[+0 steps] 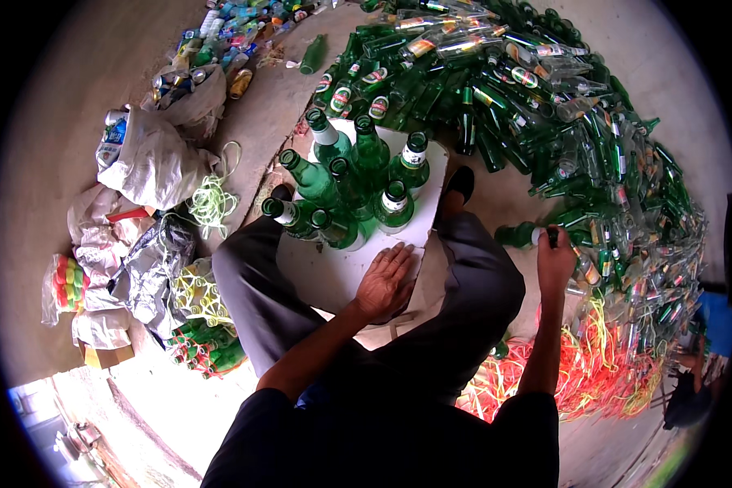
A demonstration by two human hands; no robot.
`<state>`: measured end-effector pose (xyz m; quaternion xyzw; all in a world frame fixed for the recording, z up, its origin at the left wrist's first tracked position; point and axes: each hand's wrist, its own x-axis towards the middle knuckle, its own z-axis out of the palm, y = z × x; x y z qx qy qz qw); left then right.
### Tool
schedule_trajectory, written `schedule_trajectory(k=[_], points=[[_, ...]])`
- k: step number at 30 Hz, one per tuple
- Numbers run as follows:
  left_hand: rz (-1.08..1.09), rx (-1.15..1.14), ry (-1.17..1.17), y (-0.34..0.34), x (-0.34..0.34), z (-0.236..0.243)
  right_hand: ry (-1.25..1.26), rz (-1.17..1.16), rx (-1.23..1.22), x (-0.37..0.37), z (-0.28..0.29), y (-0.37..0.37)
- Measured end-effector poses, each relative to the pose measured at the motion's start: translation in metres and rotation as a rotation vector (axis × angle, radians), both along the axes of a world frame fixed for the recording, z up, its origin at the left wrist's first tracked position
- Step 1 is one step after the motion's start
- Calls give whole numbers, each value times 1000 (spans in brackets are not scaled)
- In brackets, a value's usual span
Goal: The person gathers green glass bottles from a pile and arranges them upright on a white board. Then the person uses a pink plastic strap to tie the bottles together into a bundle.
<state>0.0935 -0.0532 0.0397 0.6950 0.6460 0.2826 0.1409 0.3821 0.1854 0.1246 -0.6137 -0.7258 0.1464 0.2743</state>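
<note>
R fingers (pixel 543 247) on neck of grn btl (pixel 513 236), body out L.

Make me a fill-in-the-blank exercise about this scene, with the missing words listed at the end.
1. The bottles on the white board stand ____ rather than lying down.
2. The left hand rests palm ____ on the board.
3. The right hand holds a bottle that is coloured ____.
4. The large pale plastic bag lies on the person's ____ side.

Missing words: upright; down; green; left.
</note>
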Motion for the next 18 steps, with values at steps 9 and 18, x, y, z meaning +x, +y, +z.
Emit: schedule_trajectory(k=[9,18], points=[[21,49,-18,-8,3,-1,277,186,71,-73,125,-39],[25,134,-7,-28,12,-13,326,495,59,-127,151,-93]])
